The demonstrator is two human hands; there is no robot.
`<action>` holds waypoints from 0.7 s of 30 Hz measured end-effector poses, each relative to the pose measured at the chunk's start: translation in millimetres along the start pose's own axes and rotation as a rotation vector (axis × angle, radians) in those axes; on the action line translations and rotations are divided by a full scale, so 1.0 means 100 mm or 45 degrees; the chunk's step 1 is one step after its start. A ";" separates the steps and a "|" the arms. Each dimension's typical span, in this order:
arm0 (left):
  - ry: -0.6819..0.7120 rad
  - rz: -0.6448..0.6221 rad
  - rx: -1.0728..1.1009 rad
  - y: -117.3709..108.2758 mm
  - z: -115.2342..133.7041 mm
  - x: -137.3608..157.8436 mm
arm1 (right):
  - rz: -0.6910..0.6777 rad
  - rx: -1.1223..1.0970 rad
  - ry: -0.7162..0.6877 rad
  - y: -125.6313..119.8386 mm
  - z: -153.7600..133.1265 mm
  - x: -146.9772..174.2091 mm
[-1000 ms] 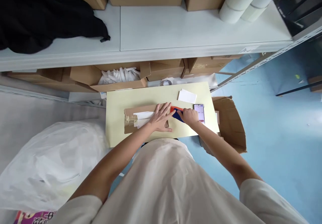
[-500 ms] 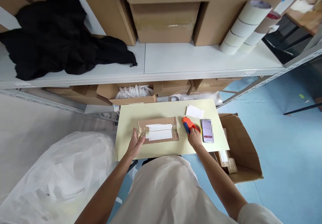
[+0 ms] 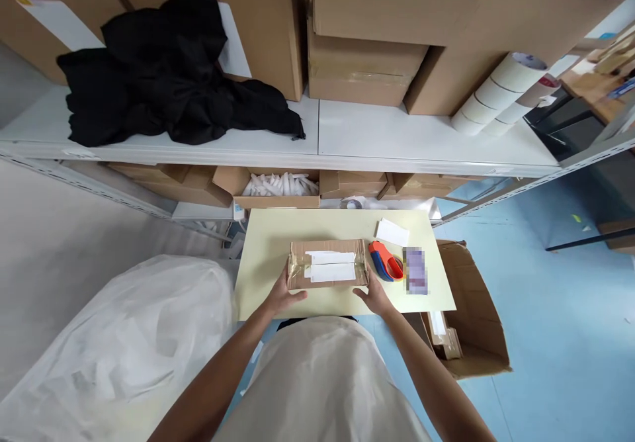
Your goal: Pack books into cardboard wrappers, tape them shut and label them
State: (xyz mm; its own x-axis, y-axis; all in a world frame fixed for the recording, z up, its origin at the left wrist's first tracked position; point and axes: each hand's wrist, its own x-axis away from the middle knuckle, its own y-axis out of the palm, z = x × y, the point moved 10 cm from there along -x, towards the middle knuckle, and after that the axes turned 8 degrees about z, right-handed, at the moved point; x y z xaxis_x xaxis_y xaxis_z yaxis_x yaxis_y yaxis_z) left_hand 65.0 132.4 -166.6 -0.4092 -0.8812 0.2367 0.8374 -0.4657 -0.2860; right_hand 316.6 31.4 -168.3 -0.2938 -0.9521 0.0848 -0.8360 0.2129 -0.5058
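Note:
A small cardboard box [image 3: 301, 250] lies on the pale yellow table [image 3: 268, 227], with white paper labels [image 3: 332, 272] on its top and clear tape at its ends. My left hand [image 3: 284, 294] holds its left end, thumb along the near side. At the right end my right hand [image 3: 376, 295] grips it the same way; some fingertips are hidden behind the box. Just right of the box rests an orange and blue tape dispenser [image 3: 380, 257], untouched. Beside that lies a phone [image 3: 415, 270] with a blurred screen. White paper slips [image 3: 393, 232] lie behind the dispenser.
A large open carton [image 3: 479, 316] on the floor at right contains a taped package [image 3: 445, 336]. A shelf [image 3: 377, 128] behind the table bears black cloth [image 3: 173, 78], big boxes and tape rolls [image 3: 501, 91]. A white plastic bag [image 3: 133, 329] bulges at left.
My right hand has let go of the tape dispenser and moved left onto the box's right end. My left hand has taken hold of the left end. The camera view has shifted a little.

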 end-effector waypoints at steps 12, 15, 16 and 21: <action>-0.125 0.150 0.017 -0.37 0.03 -0.29 | 0.040 -0.142 0.278 -0.13 -0.26 -0.46; -0.248 0.209 0.016 -0.45 -0.17 -0.40 | 0.114 0.016 0.422 -0.08 -0.23 -0.61; -0.275 0.219 0.014 -0.45 -0.23 -0.44 | 0.139 0.067 0.472 -0.06 -0.22 -0.65; -0.305 0.165 0.074 -0.42 -0.36 -0.63 | 0.098 0.219 0.465 0.06 -0.32 -0.80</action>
State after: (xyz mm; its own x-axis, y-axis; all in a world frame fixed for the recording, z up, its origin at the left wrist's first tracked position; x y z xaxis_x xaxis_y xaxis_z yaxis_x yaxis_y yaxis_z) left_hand 42.8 204.3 -203.0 -0.2059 -0.8855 0.4166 0.8995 -0.3389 -0.2759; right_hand 320.6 116.0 -150.2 -0.5235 -0.7878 0.3246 -0.7245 0.2110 -0.6562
